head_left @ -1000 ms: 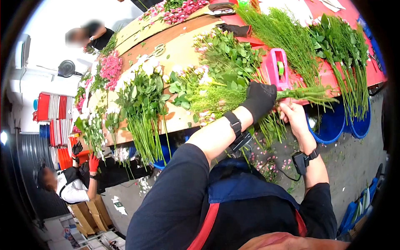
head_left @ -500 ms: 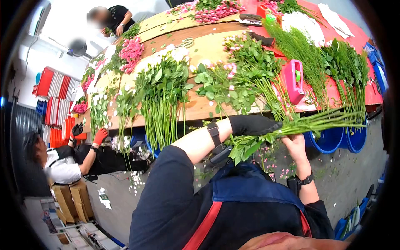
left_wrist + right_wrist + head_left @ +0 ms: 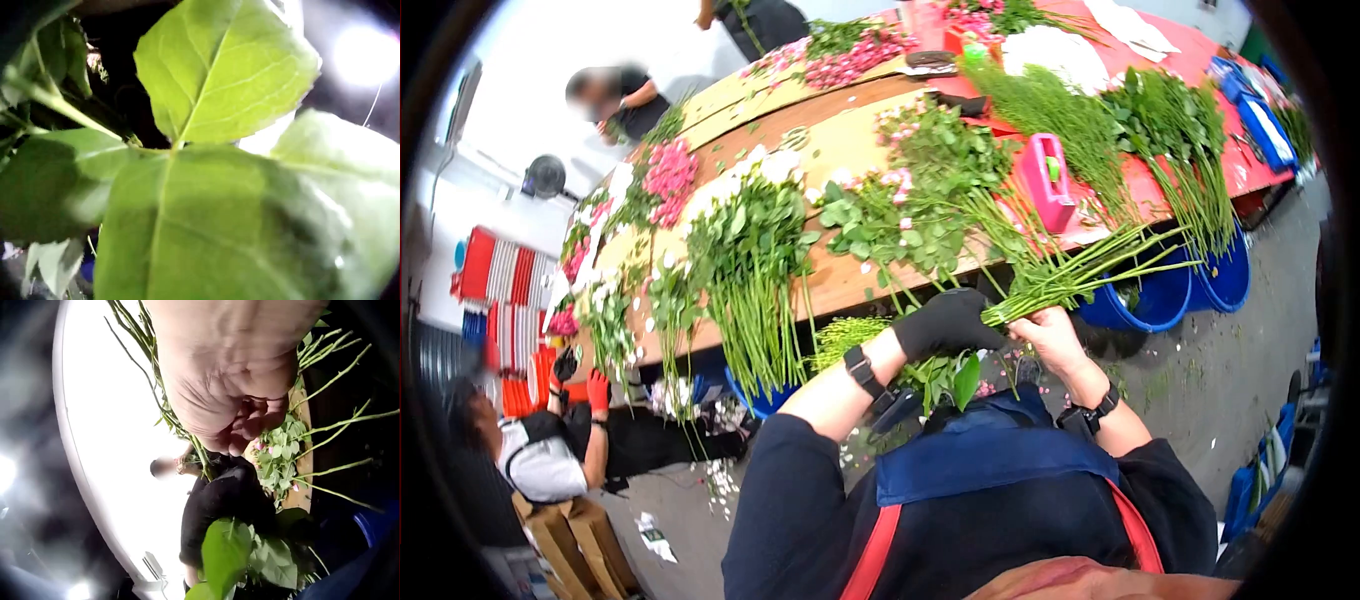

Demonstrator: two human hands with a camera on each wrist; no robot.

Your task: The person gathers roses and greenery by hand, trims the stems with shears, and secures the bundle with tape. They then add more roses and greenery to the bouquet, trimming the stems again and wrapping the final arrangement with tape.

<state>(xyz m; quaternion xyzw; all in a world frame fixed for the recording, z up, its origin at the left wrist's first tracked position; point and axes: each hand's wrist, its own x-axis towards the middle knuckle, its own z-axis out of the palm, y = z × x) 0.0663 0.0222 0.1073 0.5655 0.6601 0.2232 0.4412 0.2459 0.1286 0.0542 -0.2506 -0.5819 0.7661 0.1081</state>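
Note:
The black-gloved left hand grips a bunch of green flower stems at the table's front edge. The cut ends point right; feathery greenery and broad leaves stick out behind and below the glove. My bare right hand is against the stems just right of the glove. In the right wrist view its fingers are curled beside the stems and close to the black glove. Large leaves fill the left wrist view and hide the left hand there.
Rose bunches and loose greenery cover the table. A pink tape dispenser stands near the front edge. Blue buckets sit below the edge at right. A person in red gloves is at left, with others behind the table.
Both hands have come down in front of the table with the bunch, whose flower end now lies behind the glove. The cut ends have swung to point up and right.

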